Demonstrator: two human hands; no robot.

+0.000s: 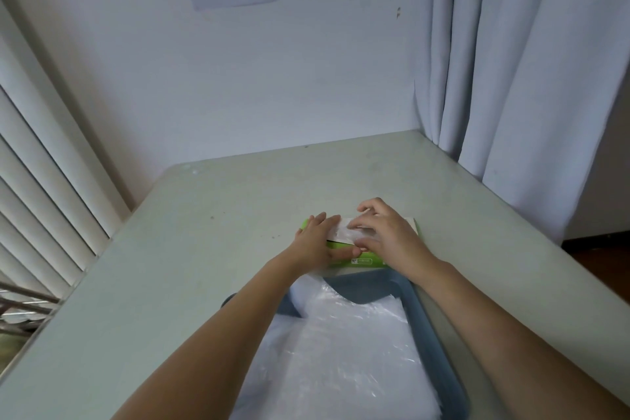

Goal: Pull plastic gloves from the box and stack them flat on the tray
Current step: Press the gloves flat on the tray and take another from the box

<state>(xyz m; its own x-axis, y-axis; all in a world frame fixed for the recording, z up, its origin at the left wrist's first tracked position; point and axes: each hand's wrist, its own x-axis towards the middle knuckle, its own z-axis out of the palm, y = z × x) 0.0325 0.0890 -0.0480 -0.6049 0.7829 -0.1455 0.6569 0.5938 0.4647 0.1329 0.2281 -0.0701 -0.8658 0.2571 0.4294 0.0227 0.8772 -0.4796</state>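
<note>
Green glove box (366, 261), just beyond blue tray (422, 317); left hand (315, 239) pressed flat on top, fingers straight, probably steadying it; right hand (385, 232) pinches plastic glove (344, 233) at the opening; stacked gloves (344, 351) flat in tray, near.

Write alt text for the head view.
Two hands work at a green box on a table: the left hand presses it down, the right hand pinches a glove at its opening. Nearer, a blue tray holds a flat stack of clear gloves.
</note>
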